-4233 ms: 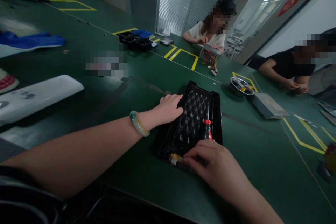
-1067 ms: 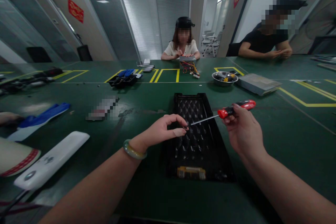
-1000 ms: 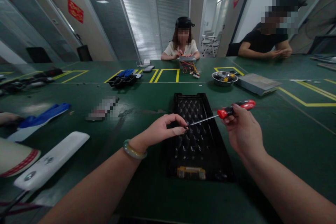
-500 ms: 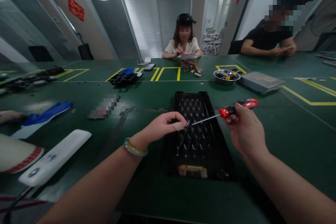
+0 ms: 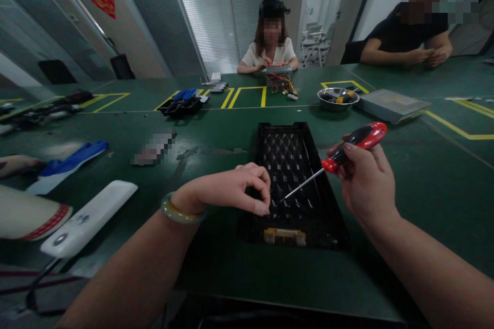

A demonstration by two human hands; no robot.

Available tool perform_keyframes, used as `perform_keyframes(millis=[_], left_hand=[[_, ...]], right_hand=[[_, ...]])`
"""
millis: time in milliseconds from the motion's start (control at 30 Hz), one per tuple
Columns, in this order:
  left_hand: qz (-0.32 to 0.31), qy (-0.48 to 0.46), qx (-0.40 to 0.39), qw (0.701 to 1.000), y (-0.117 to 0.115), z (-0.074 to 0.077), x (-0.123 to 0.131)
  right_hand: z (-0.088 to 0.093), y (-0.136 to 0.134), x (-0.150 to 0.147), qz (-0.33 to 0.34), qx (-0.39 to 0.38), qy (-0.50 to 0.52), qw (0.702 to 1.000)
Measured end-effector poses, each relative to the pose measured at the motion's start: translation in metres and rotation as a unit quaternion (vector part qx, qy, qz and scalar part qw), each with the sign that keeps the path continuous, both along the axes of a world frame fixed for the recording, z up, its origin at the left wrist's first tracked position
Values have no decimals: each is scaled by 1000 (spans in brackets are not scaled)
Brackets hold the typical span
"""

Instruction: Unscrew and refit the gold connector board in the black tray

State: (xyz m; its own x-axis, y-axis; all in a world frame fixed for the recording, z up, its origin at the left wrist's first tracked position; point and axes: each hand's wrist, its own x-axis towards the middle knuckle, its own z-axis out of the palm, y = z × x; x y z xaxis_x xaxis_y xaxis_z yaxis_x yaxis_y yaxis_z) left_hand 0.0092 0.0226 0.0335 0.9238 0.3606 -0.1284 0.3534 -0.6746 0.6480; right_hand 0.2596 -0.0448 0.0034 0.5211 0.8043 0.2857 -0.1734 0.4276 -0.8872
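Note:
My right hand (image 5: pixel 366 185) is shut on a red-and-black screwdriver (image 5: pixel 357 140), with its thin steel shaft (image 5: pixel 303 185) slanting down and left over a black ribbed plastic panel (image 5: pixel 293 157). My left hand (image 5: pixel 239 190) rests at the panel's left edge, fingertips curled together close to the shaft tip. Anything held between those fingertips is too small to tell. A gold-coloured connector (image 5: pixel 284 237) sits at the near end of the panel, clear of both hands.
The green workbench (image 5: pixel 424 205) has yellow tape markings. A steel bowl of small parts (image 5: pixel 332 98) and a flat grey box (image 5: pixel 391 106) lie beyond the panel. Across the bench, a co-worker handles a wired metal box (image 5: pixel 278 78). A long white object (image 5: pixel 88 218) lies to my left.
The screwdriver has tilted, its tip dropping toward my left fingertips. My left hand has moved down onto the panel's edge. The view has pitched slightly downward.

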Motion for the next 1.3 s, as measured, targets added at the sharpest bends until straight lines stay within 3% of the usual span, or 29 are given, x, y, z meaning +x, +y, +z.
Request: perform_keyframes(millis=[167, 333, 867, 1300], left_hand=[[-16, 60, 73, 995, -13, 0, 3], [-2, 81, 73, 994, -13, -5, 5], [-22, 109, 58, 992, -12, -6, 8], [3, 99, 69, 993, -16, -8, 8]], right_hand=[[2, -16, -11, 83, 6, -73, 994], [3, -22, -18, 112, 11, -99, 989], [6, -24, -23, 145, -4, -98, 985], [4, -28, -23, 163, 17, -121, 979]])
